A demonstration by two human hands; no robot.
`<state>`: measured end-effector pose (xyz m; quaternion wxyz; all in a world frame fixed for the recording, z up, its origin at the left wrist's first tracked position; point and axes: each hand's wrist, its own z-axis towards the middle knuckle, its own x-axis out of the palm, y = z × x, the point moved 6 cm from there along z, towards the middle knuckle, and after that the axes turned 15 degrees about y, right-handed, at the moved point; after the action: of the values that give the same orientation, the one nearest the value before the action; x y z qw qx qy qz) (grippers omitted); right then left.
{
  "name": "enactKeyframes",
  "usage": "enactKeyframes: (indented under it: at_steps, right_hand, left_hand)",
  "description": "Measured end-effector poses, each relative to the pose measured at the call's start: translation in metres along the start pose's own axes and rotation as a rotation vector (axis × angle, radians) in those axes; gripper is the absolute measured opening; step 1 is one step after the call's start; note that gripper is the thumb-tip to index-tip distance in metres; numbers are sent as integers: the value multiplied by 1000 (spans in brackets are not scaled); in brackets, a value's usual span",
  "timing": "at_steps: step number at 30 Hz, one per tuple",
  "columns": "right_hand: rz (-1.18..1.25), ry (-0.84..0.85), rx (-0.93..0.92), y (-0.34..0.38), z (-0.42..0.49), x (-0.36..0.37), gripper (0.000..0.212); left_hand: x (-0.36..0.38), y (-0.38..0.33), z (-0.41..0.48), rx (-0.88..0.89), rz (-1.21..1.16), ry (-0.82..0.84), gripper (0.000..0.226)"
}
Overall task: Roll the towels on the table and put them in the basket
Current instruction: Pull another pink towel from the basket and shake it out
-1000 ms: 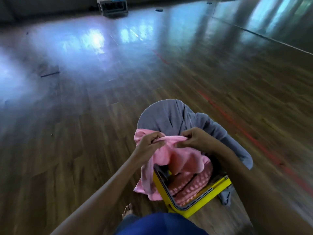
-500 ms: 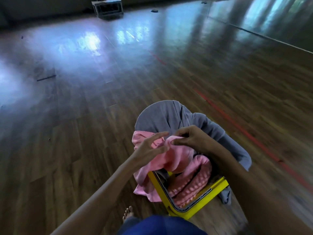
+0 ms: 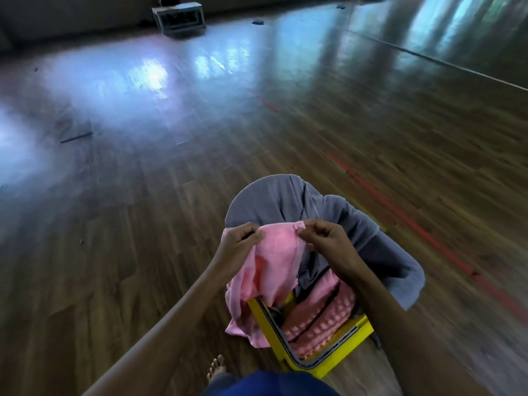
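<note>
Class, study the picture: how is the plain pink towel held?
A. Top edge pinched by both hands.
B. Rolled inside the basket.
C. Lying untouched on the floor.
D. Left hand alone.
A: the left hand and the right hand each pinch the top edge of the plain pink towel, which hangs over the yellow basket.

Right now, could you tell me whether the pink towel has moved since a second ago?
Yes, the pink towel has risen, farther above the yellow basket rim.

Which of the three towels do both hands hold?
The plain pink towel: the left hand and right hand pinch its top edge. The grey towel lies draped over the yellow basket; the spotted pink towel lies inside it.
</note>
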<state>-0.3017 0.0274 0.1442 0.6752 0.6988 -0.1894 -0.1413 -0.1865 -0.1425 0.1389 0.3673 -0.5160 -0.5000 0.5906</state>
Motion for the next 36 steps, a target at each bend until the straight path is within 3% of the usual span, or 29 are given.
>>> enactKeyframes:
  at_steps: [1,4,8,11,14,16,19,22,26,30,36]
  right_hand:
    - [-59,-4,-26,7,4,1,14]
    - [-294,20,-88,28,17,12,15]
    - [-428,-82,-78,40,32,16,18]
    - [-382,-52,-66,44,38,21,22]
    - [-335,218,45,26,45,37,21]
    - [-289,322,113,1,43,41,35]
    - [-214,321,154,-33,30,32,51]
    - [-222,277,128,-41,24,24,46]
    - [-378,231,10,1,40,34,18]
    - [-413,264,-61,33,54,52,15]
    - [-425,293,-16,39,59,53,21]
  left_hand:
    - [1,-4,0,20,14,8,12]
    - [4,-22,4,65,6,22,32]
    - [-2,-39,13,131,97,-37,12]
    - [-11,-41,12,106,54,-92,15]
    - [-24,-49,11,115,14,-166,20]
    - [-39,-48,11,112,-55,-230,19]
    - [-68,-43,6,80,-173,-328,17]
    - [-90,-39,-5,52,-118,-397,20]
    - [-68,-25,-7,-26,76,-267,12]
    - [-32,-20,-5,-69,192,27,21]
    - [-36,-35,-9,-26,269,-3,24]
